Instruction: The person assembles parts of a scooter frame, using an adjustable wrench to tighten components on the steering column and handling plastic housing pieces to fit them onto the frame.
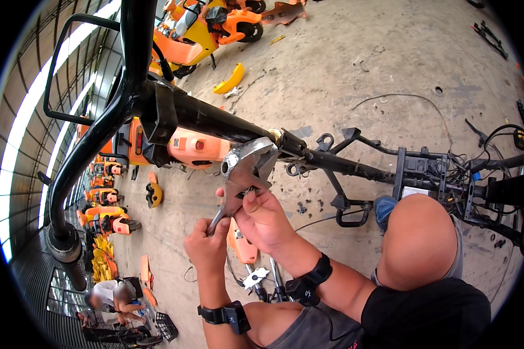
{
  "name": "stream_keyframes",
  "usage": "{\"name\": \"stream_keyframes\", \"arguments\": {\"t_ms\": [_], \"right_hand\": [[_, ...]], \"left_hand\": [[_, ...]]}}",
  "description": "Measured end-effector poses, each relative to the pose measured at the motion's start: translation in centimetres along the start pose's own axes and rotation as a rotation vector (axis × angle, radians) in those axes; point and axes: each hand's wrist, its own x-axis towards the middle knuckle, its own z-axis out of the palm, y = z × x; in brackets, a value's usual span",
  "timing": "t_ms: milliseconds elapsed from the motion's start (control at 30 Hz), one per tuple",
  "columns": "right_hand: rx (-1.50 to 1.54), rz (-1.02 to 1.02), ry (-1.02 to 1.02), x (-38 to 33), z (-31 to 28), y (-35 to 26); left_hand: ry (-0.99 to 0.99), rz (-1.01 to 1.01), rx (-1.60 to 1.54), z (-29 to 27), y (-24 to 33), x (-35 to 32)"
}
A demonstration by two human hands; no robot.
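Observation:
A large silver adjustable wrench (239,177) spans from my hands up to the collar of a black steering tube (215,119). Its jaws sit at or beside a brass-coloured nut (276,138) there; whether they grip it I cannot tell. My left hand (206,247) is closed round the lower end of the wrench handle. Closer to the jaws, my right hand (266,224) holds the wrench, its thumb by the adjusting screw. The tube joins a black handlebar (93,142) on the left and a bare scooter frame (355,166) on the right.
Orange and yellow scooters (198,41) stand at the back and along the left. A yellow body panel (229,79), a yellow helmet-like shell (153,195) and loose cables lie on the concrete floor. Another person (113,296) crouches at lower left near a black crate (166,327). My bent knee (422,241) is beside the frame.

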Motion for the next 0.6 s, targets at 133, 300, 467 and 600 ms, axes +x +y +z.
{"name": "stream_keyframes", "arguments": {"t_ms": [133, 300, 467, 600], "right_hand": [[-0.018, 0.101, -0.005, -0.3, -0.6, -0.6], [-0.171, 0.112, 0.030, 0.1, -2.2, -1.4], [-0.053, 0.095, 0.024, 0.1, -2.3, -0.1], [0.051, 0.078, 0.084, -0.2, -1.5, 0.1]], "left_hand": [[0.010, 0.000, -0.027, -0.1, -0.6, -0.3], [-0.013, 0.005, -0.051, 0.3, 0.1, 0.0], [-0.001, 0.009, -0.043, 0.3, -0.3, -0.1], [-0.008, -0.006, -0.027, -0.1, 0.1, 0.0]]}}
